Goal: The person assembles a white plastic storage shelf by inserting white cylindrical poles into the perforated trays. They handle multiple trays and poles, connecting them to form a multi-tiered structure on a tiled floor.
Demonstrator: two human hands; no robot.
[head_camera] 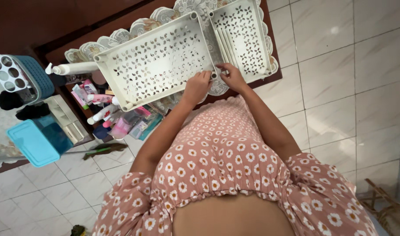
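We list two cream trays, the left tray (154, 61) and the right tray (246, 37), both pierced with a leaf-shaped cut-out pattern. Under them we note a white lace mat (121, 35) with floral scallops on a dark brown table (77, 26). We log a pink dress (235, 166) dotted with white daisies, a turquoise box (36, 142) at left, a blue basket (36, 76) far left, and pale marbled floor tiles (340, 65).
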